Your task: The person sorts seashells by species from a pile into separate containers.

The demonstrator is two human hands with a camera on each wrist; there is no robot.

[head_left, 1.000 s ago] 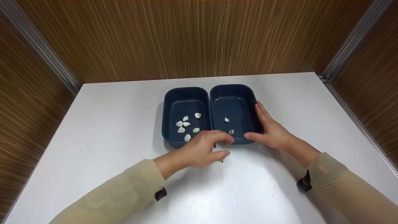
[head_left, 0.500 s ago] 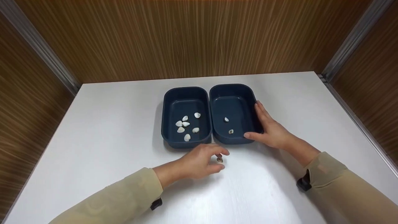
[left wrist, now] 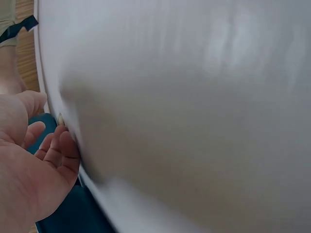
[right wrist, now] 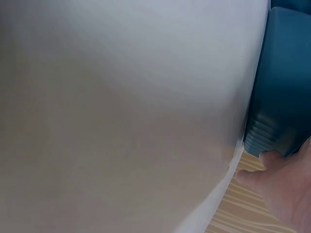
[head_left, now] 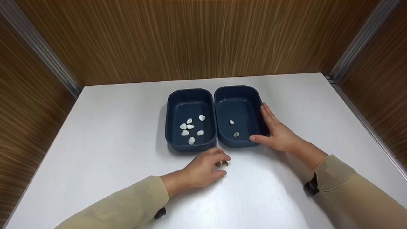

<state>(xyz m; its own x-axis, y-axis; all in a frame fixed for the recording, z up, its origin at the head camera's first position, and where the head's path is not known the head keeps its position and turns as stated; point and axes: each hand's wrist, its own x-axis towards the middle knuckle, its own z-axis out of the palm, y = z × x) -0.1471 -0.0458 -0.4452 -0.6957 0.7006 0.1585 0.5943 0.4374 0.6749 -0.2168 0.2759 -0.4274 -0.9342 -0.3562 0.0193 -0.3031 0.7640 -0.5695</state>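
A small brownish shell [head_left: 225,163] lies on the white table in front of two dark blue bins. My left hand [head_left: 203,168] is beside it, index finger above the shell and thumb apart on the near side. In the left wrist view, the shell [left wrist: 60,119] shows by the fingertips. My right hand [head_left: 279,135] rests against the right bin [head_left: 240,143], fingers straight along its outer right wall and thumb at its near rim. Two shells [head_left: 231,122] lie in that bin. Several whitish shells [head_left: 190,127] lie in the left bin [head_left: 192,148].
The bins stand side by side, nearly touching, on the white table [head_left: 120,127]. Wood-grain panels [head_left: 203,41] enclose the table at the back and both sides, with metal strips [head_left: 362,41] at the corners.
My left hand has come back from the right bin's near edge to the shell on the table, and its fingers have closed in a little. My right hand stays on the right bin.
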